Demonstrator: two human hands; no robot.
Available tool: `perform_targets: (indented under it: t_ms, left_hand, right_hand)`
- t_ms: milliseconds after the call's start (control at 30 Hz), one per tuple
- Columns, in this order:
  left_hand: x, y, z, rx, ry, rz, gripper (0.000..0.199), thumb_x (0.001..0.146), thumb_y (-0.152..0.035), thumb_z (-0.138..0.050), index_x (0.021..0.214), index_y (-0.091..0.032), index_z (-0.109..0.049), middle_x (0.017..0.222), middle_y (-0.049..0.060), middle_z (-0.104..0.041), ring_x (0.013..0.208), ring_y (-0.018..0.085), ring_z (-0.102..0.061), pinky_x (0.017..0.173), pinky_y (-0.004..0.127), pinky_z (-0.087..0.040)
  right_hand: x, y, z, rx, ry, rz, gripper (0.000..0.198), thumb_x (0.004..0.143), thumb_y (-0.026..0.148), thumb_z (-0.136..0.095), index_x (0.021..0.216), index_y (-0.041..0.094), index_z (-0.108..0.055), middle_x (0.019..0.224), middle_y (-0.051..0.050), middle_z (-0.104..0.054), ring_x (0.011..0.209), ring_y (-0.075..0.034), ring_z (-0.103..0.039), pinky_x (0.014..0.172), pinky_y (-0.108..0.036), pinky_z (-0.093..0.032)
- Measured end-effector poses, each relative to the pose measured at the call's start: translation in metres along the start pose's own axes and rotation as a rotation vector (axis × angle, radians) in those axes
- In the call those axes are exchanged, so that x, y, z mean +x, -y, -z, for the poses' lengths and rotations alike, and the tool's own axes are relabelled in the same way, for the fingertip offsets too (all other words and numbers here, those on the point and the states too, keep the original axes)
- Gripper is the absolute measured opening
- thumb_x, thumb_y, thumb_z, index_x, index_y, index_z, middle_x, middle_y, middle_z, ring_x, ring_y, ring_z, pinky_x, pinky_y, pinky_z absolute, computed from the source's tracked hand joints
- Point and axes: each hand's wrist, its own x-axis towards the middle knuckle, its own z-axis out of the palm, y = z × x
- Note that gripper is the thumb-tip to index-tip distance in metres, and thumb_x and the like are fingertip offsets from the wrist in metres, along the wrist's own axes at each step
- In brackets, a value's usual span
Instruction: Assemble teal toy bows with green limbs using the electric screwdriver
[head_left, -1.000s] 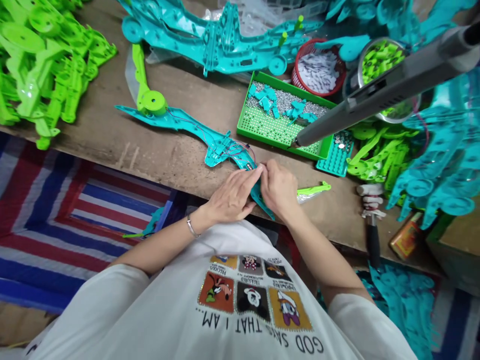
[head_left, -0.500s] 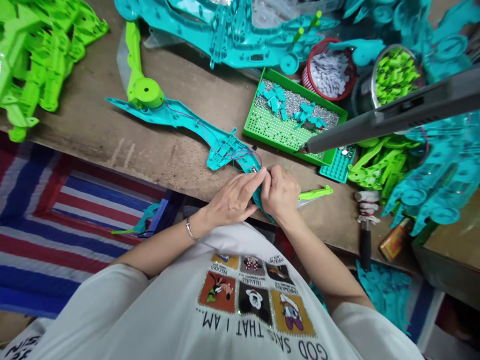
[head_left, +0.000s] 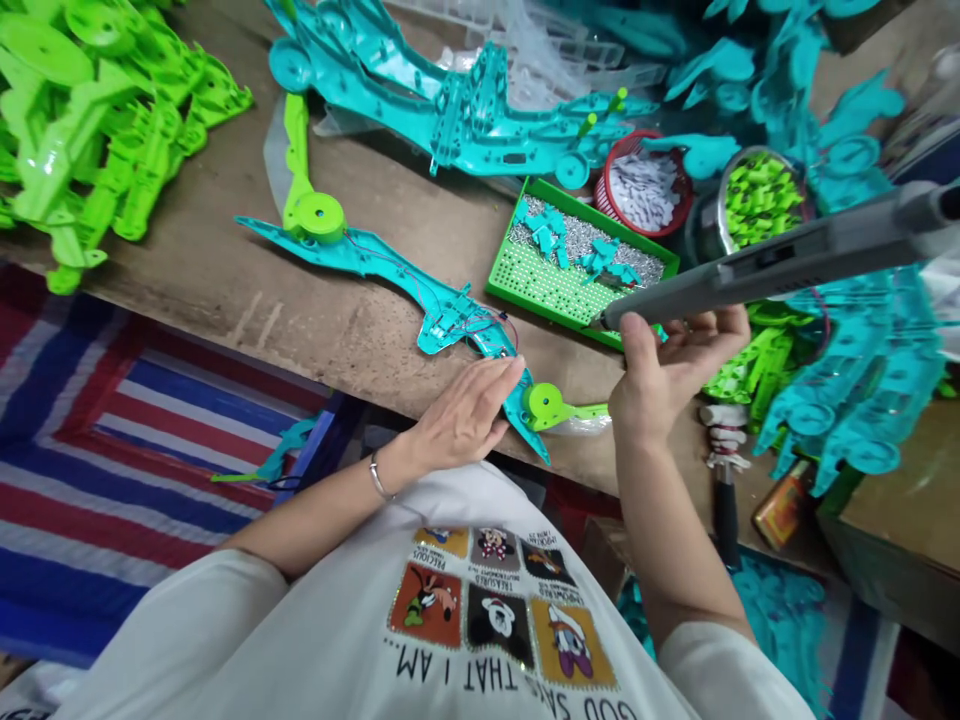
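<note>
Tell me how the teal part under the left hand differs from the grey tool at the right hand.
The teal part is curved; the grey tool is straight. The teal part lies on the bench; the grey tool slants, overlapping the green tray in view. Both are long and narrow.

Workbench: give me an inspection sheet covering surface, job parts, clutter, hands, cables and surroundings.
Surface: brown worktop, pale scuffs near the front edge.
Job parts: long turquoise part, a green arm near each end; grey tool slanting in from the right.
Clutter: green pile at left; green tray holding turquoise bits and small metal pieces; red basket of white pieces.
Hands: left hand flat over the turquoise part; right hand open at the grey tool's lower end, grip unclear.
Cables: thin wires looped loosely along the turquoise part.
Surroundings: striped cloth below the bench at left.
</note>
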Motion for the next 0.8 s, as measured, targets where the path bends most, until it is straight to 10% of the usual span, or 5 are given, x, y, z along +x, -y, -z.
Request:
perform_targets:
  t_ms: [400, 800]
  left_hand:
    - [0.0, -0.027, -0.005, 0.235, 0.086, -0.041, 0.054, 0.085, -0.052, -0.071, 0.126, -0.017, -0.064, 0.13, 0.013, -0.067, 0.108, 0.028, -0.057, 0.095, 0.044, -0.04]
    - [0.014, -0.028, -0.011, 0.263, 0.13, 0.004, 0.028, 0.087, -0.031, -0.073, 0.113, -0.021, -0.07, 0.139, 0.006, -0.065, 0.105, 0.023, -0.066, 0.102, 0.048, -0.038]
  right_hand:
    - [0.048, 0.028, -0.01, 0.235, 0.129, -0.095, 0.038, 0.07, 0.016, -0.076, 0.104, 0.024, -0.06, 0.073, 0.006, -0.067, 0.064, -0.013, -0.063, 0.061, -0.027, -0.052]
    - [0.039, -0.022, -0.042, 0.3, 0.063, -0.128, 0.039, 0.077, 0.051, -0.074, 0.098, 0.026, -0.052, 0.056, 0.009, -0.051, 0.046, -0.013, -0.054, 0.053, -0.031, -0.048]
